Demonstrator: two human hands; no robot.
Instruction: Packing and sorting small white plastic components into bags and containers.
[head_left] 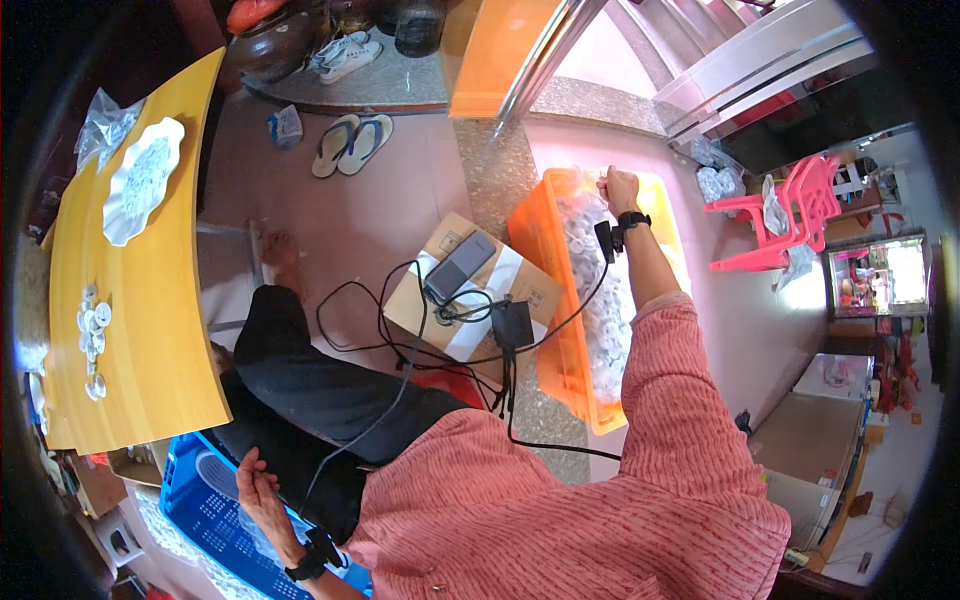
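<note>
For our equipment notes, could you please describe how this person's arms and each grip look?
The left grip and right grip are bare, without gloves. Each wrist wears a black strap with a small black box; a black cable runs from the right one. The right sleeve is pinkish red with darker broken stripes.

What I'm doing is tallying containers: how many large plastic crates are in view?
2: the orange crate, by the right hand, and the blue crate, near the left hand. More could be hidden under the table or beyond the dark rim.
</note>
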